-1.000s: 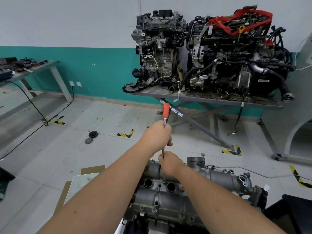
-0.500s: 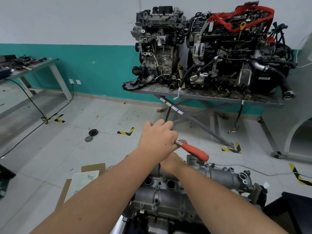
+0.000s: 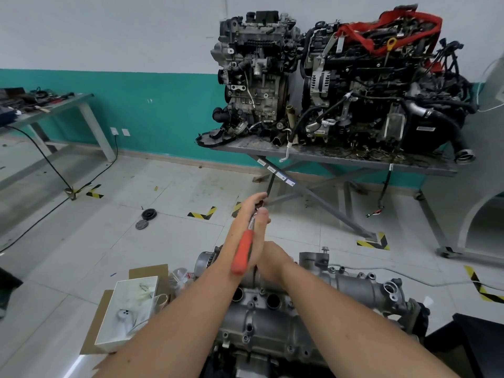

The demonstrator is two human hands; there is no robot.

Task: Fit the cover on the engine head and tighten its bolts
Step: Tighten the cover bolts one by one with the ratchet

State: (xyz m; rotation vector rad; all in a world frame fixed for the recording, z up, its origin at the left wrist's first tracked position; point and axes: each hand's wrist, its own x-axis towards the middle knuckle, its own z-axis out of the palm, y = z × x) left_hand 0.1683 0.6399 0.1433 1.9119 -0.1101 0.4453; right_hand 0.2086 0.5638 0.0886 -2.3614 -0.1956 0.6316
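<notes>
Teal-and-white wall [image 3: 163,105]; tiled floor [image 3: 163,200]. Steel table [image 3: 341,158] bears two engines [image 3: 341,85]. Cover [image 3: 272,317] sits on engine head, bottom centre. Left hand [image 3: 249,216] grips red-handled ratchet [image 3: 242,255]; right hand [image 3: 272,261] curled atop cover, contents unseen.

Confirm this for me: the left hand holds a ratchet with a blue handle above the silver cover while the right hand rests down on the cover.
Not quite: the handle is orange-red, not blue. The head view shows the left hand gripping the ratchet above the silver cover. The right hand is down on the cover, as you said.
</notes>
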